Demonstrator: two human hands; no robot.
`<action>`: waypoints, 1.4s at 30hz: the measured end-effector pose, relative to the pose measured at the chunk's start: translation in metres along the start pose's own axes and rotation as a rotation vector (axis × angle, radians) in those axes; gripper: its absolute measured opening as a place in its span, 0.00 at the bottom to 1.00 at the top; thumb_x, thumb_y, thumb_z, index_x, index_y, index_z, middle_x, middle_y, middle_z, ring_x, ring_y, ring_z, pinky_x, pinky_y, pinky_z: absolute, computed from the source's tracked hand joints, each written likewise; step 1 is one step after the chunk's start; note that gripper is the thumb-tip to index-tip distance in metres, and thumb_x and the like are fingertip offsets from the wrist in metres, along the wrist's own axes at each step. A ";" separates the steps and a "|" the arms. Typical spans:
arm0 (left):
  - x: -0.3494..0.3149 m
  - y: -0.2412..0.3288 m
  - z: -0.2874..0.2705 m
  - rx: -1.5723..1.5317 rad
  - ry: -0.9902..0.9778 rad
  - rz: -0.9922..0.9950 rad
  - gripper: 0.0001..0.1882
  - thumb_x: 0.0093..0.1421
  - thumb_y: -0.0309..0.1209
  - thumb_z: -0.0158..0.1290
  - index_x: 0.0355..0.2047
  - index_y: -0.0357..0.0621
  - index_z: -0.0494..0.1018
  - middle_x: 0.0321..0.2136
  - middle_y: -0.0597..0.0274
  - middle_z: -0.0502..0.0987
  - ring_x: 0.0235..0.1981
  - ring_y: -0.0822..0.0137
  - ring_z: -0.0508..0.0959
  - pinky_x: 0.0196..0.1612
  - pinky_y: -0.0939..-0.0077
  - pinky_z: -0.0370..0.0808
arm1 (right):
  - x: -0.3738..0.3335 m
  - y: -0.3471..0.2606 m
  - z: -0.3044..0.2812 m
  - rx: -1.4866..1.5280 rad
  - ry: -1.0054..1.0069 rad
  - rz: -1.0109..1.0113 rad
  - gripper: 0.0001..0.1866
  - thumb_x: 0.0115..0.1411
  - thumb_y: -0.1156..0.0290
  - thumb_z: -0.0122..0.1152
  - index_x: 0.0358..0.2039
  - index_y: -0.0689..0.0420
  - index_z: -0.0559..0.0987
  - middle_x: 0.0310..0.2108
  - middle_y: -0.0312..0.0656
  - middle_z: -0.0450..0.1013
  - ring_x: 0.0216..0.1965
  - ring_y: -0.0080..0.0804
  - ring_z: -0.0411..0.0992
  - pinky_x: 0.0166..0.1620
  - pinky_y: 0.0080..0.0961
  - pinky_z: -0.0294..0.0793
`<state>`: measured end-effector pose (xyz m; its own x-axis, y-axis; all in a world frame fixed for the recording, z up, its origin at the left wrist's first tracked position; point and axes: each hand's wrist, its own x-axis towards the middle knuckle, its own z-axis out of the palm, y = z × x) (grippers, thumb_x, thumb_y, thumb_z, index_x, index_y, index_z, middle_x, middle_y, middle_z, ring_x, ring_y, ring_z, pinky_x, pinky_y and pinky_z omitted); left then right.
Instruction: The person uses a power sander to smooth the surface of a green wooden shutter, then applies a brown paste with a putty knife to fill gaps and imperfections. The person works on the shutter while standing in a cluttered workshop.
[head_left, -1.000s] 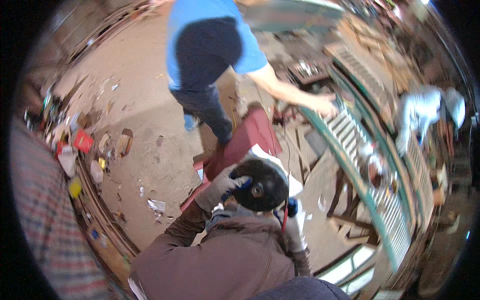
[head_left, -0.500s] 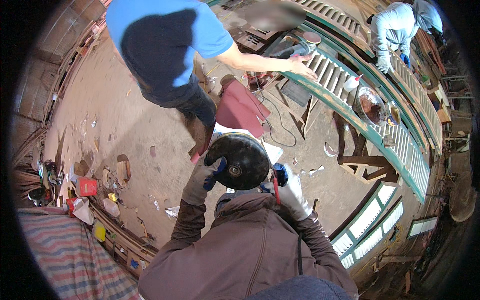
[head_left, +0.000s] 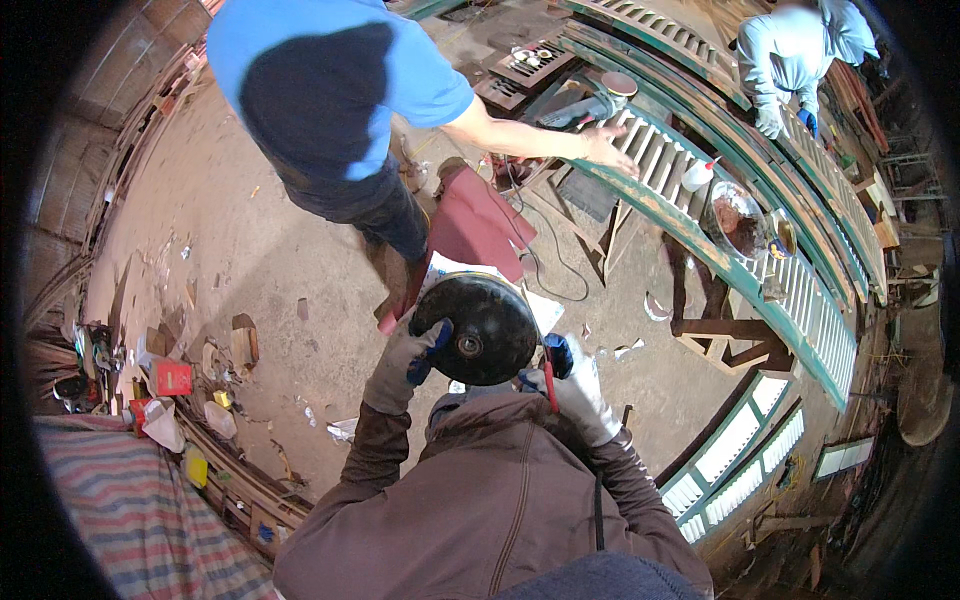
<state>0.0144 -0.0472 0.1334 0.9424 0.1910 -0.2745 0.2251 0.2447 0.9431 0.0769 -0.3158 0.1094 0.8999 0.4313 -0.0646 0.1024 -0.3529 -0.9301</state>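
In front of my chest is a round black disc [head_left: 477, 328] with a central hole, lying against a white sheet [head_left: 447, 266] with printing that sticks out past its far rim. My left hand [head_left: 402, 362], in a grey and blue glove, grips the disc's left edge with the thumb on top. At the right edge, my gloved right hand [head_left: 578, 385] is closed on a slim red-handled tool [head_left: 550, 382], possibly scissors; its thin blade runs along the rim. Reddish sheet material [head_left: 475, 225] lies on the floor just beyond, partly rolled or folded.
A co-worker in blue [head_left: 340, 100] stands ahead left, a hand on a green-framed louvred panel [head_left: 720, 245]. A sander [head_left: 590, 105], white bottle [head_left: 698, 175] and basin [head_left: 738, 220] rest there. Another person [head_left: 790, 60] works at far right. Scraps and a cable [head_left: 560, 293] litter the floor.
The blue-shirted co-worker's hand has shifted slightly along the panel. My hands keep hold of the disc and tool, with barely any movement.
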 end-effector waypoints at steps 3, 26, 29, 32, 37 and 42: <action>-0.003 -0.002 -0.003 -0.007 0.028 -0.045 0.23 0.71 0.33 0.53 0.63 0.36 0.68 0.56 0.59 0.75 0.56 0.68 0.74 0.61 0.71 0.69 | 0.000 0.005 0.001 -0.010 -0.028 0.020 0.29 0.49 0.56 0.81 0.46 0.56 0.79 0.28 0.41 0.75 0.26 0.36 0.70 0.35 0.31 0.76; 0.002 -0.032 -0.007 -0.504 0.248 0.091 0.23 0.75 0.40 0.46 0.62 0.38 0.67 0.54 0.57 0.77 0.51 0.67 0.79 0.54 0.70 0.79 | 0.112 0.003 0.003 0.294 -0.546 -0.139 0.28 0.60 0.62 0.72 0.56 0.59 0.72 0.46 0.36 0.71 0.47 0.25 0.68 0.52 0.24 0.70; -0.012 -0.026 0.000 -0.487 0.174 0.178 0.24 0.74 0.39 0.49 0.64 0.37 0.66 0.56 0.56 0.76 0.54 0.66 0.78 0.57 0.70 0.78 | 0.093 0.013 0.017 0.436 -0.473 0.035 0.30 0.55 0.62 0.76 0.53 0.61 0.73 0.44 0.38 0.73 0.46 0.27 0.69 0.54 0.27 0.70; -0.012 -0.044 0.004 -0.480 0.279 0.095 0.26 0.73 0.40 0.51 0.65 0.39 0.66 0.57 0.58 0.75 0.55 0.67 0.76 0.58 0.69 0.77 | 0.072 0.010 0.017 0.463 -0.398 0.089 0.32 0.54 0.66 0.76 0.56 0.60 0.70 0.47 0.39 0.74 0.48 0.28 0.71 0.54 0.27 0.70; -0.003 -0.036 0.010 -0.408 0.222 0.089 0.26 0.72 0.42 0.52 0.63 0.39 0.67 0.56 0.59 0.76 0.53 0.68 0.78 0.56 0.71 0.77 | 0.070 0.022 0.008 0.630 -0.366 0.177 0.32 0.53 0.71 0.77 0.56 0.61 0.71 0.48 0.39 0.75 0.47 0.25 0.72 0.53 0.25 0.72; 0.008 -0.056 0.000 -0.442 0.181 0.087 0.26 0.71 0.43 0.53 0.62 0.38 0.68 0.55 0.60 0.77 0.51 0.70 0.79 0.54 0.73 0.78 | 0.064 0.023 0.006 0.591 -0.307 0.118 0.29 0.55 0.73 0.76 0.55 0.61 0.72 0.47 0.37 0.75 0.46 0.22 0.73 0.51 0.24 0.73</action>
<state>0.0096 -0.0590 0.0786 0.8859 0.3817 -0.2635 -0.0163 0.5932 0.8049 0.1341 -0.2914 0.0815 0.7206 0.6650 -0.1961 -0.3163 0.0636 -0.9465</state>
